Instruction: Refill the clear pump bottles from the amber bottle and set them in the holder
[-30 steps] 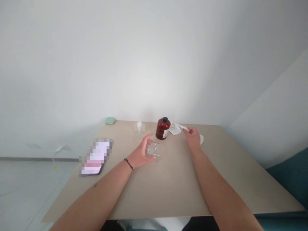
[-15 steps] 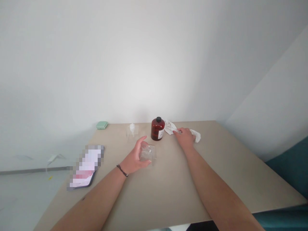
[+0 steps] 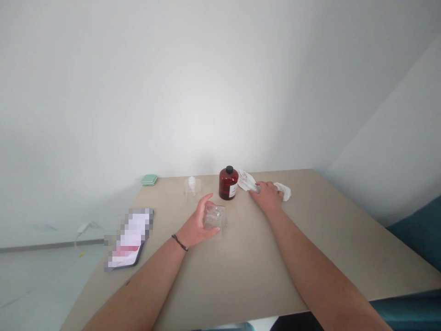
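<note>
So the right hand [image 3: 267,196] had flattened out since a second ago, its fingertips reaching further left, down by the crumpled tissue [image 3: 245,178] next to the amber bottle [image 3: 228,184]. Those fingertips were at a slim pale thing [image 3: 254,187] lying against the tissue, but I couldn't tell if they were pinching it. Left hand [image 3: 197,226] was wrapped around a clear square container [image 3: 215,218] on the counter [image 3: 241,266], just in front of the bottle, thumb and fingers on opposite sides. The hands were well apart, with a phone [image 3: 132,236] off left.
</note>
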A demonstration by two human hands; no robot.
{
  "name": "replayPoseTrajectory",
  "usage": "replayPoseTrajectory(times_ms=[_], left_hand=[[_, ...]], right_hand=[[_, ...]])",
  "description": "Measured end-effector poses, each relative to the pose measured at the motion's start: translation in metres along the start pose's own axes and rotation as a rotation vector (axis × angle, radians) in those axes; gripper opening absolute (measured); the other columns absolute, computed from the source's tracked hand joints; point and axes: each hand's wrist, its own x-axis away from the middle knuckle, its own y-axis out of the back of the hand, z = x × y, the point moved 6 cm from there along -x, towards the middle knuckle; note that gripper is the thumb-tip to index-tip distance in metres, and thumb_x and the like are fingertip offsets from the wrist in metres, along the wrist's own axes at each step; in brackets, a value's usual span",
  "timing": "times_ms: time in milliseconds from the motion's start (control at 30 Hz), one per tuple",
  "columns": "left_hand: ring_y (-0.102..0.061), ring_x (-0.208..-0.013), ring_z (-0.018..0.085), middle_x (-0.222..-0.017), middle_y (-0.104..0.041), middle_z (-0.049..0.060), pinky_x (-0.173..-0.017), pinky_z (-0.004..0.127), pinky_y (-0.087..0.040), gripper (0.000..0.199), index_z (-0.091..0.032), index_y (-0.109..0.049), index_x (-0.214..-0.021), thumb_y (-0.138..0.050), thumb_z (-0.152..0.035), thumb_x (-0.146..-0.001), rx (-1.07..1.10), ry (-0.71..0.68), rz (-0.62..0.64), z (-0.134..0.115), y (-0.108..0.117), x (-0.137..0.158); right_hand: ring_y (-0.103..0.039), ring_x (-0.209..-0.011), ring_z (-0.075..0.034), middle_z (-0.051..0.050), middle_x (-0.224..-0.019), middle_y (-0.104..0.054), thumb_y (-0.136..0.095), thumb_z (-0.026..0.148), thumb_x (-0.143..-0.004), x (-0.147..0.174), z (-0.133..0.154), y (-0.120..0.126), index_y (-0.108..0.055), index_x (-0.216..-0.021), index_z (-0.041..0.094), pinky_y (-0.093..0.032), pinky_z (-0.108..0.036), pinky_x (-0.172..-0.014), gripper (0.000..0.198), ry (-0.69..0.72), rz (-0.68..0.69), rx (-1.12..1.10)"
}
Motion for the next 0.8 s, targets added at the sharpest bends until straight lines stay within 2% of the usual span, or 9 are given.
replayPoseTrajectory(times_ms=[267,467,600,800], left_hand=[[-0.056,-0.109,0.022,-0.123,-0.047,0.007,-0.102,0.045,-0.045,0.105,-0.03,-0.012,-0.151,-0.079,-0.029,-0.07,-0.009,0.002,0.001,0.003,0.001,0.001],[-0.055,-0.112,0.024,-0.124,-0.047,0.008,-0.105,0.049,-0.042,0.109,-0.029,-0.011,-0.153,-0.082,-0.033,-0.069,-0.051,-0.004,-0.03,0.008,0.004,0.003],[-0.053,-0.118,0.026,-0.123,-0.047,0.008,-0.109,0.051,-0.038,0.111,-0.029,-0.011,-0.153,-0.083,-0.033,-0.068,-0.077,-0.012,-0.044,0.008,0.006,0.003],[-0.053,-0.115,0.025,-0.121,-0.047,0.008,-0.109,0.052,-0.038,0.113,-0.029,-0.009,-0.153,-0.083,-0.03,-0.068,-0.077,-0.033,-0.054,0.006,0.006,0.003]], right_hand=[[-0.049,-0.126,-0.035,-0.011,-0.135,-0.055,-0.062,0.054,-0.082,0.011,0.006,0.003,-0.062,-0.128,0.03,-0.028,-0.057,-0.106,0.052,0.057,0.038,-0.052],[-0.046,-0.13,-0.033,-0.01,-0.141,-0.051,-0.061,0.055,-0.085,0.022,0.009,0.006,-0.057,-0.133,0.03,-0.023,-0.057,-0.11,0.055,0.084,0.008,-0.073],[-0.047,-0.128,-0.034,-0.011,-0.14,-0.052,-0.059,0.054,-0.086,0.026,0.01,0.007,-0.057,-0.133,0.03,-0.023,-0.056,-0.109,0.053,0.097,-0.015,-0.091],[-0.049,-0.125,-0.034,-0.01,-0.135,-0.056,-0.06,0.053,-0.086,0.031,0.014,0.013,-0.06,-0.129,0.03,-0.027,-0.054,-0.107,0.048,0.132,-0.087,-0.127]])
